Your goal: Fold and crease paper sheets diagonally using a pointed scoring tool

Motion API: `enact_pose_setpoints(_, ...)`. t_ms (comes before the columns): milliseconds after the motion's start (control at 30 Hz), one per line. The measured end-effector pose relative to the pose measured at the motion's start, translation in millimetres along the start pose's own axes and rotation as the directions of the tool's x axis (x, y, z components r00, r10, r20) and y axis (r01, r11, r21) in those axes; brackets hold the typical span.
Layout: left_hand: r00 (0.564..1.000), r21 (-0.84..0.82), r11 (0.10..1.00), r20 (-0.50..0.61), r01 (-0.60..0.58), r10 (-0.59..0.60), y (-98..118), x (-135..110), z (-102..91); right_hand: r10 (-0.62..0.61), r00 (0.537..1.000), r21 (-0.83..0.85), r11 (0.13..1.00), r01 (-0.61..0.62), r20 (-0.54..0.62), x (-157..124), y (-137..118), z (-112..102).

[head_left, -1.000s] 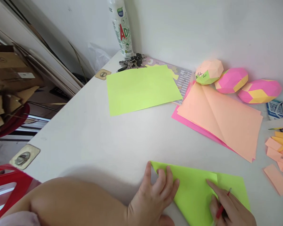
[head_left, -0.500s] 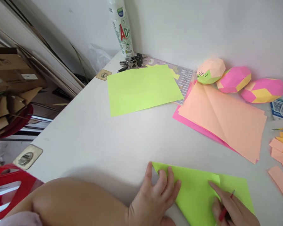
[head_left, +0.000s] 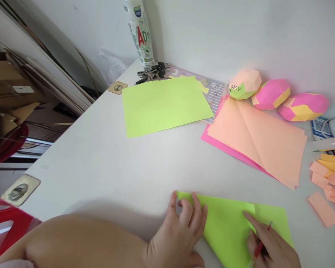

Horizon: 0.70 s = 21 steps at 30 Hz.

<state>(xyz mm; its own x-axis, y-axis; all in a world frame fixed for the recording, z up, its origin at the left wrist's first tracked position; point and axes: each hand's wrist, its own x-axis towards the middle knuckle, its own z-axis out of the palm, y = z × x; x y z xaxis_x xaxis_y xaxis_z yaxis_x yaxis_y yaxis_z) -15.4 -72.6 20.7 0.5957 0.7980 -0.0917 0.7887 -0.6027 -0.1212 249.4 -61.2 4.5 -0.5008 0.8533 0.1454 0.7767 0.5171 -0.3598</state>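
Observation:
A sheet of bright green paper (head_left: pixel 229 223) lies at the front of the table, folded over diagonally. A single-layer strip of it shows at the right. My left hand (head_left: pixel 181 227) rests with fingers spread on the fold's upper left corner, its fingertips pressing the paper. On the right part of the folded layer is my right hand (head_left: pixel 270 242), index finger stretched along the flap's edge. A slim red pen-like tool (head_left: pixel 259 248) with a thin pointed end is tucked in that hand; its exact kind is unclear.
Behind lies another green sheet (head_left: pixel 167 106), near keys (head_left: pixel 153 72) and a spray can (head_left: pixel 141 35). Peach sheets (head_left: pixel 257 141) over pink ones lie right of it, below several faceted paper shapes (head_left: pixel 272 93). Small peach paper pieces (head_left: pixel 324 210) sit at the right edge.
The view has shifted slightly, so everything appears a little further left. Both hands stay on the folded green paper, with almost no movement against it.

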Motion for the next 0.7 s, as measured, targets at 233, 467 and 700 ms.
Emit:
enact_pose_setpoints(233, 1.000, -0.011, 1.000, -0.006, -0.027, 0.027, 2.0, -1.1, 4.5, 0.072, 0.997, 0.094, 0.993, -0.068, -0.036, -2.3, -5.7, -0.8)
enact_pose_setpoints(467, 0.999, -0.036, 0.999, 0.031, -0.017, 0.018, 3.7, -1.6, 4.1, 0.077, 0.994, 0.083, 0.994, -0.071, -0.076, 0.8, -13.4, -2.2)
enact_pose_setpoints(700, 0.999, -0.060, 0.998, 0.049, -0.005, 0.008, 3.7, 0.8, 1.1, 0.102, 0.991, 0.084, 0.992, -0.095, -0.082, 3.7, -16.6, -2.7)
